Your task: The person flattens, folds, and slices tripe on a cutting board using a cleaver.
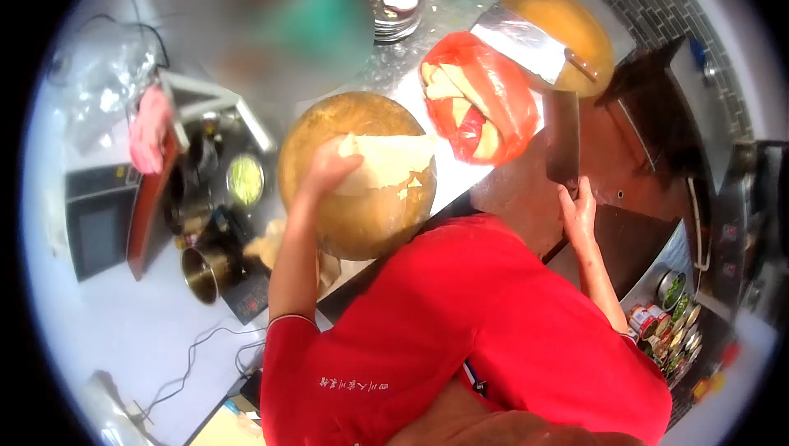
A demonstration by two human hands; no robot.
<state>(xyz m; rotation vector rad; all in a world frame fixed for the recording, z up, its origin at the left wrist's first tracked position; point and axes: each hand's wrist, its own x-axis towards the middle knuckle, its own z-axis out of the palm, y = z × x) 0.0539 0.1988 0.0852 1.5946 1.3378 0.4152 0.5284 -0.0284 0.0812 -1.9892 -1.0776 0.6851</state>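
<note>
Work within the steel worktop (448, 15), with nothing drawn past its near edge. Check the near round board (353, 228), close by that near edge, for rocking before putting weight on it. Leave aside the second round board (590, 25), back toward the worktop's far edge and to the right. Keep the blade's path well away from the red plastic bag (518, 109), lying just right of the near board and gaping over pale pieces (448, 85). Smooth the pale sheet (386, 163) level across the near board's far half, from left hand to right rim; ragged at the right end, probably easily torn, so better steadied than tugged. Bring in the cleaver (563, 138), now upright beyond the worktop's near edge, square to the board. Keep the right hand (580, 208), closed round the handle, snug but loose-wristed. Keep the left hand (335, 165), half curled on the sheet's left end (cannot tell pinching from pressing), with fingertips tucked back.
</note>
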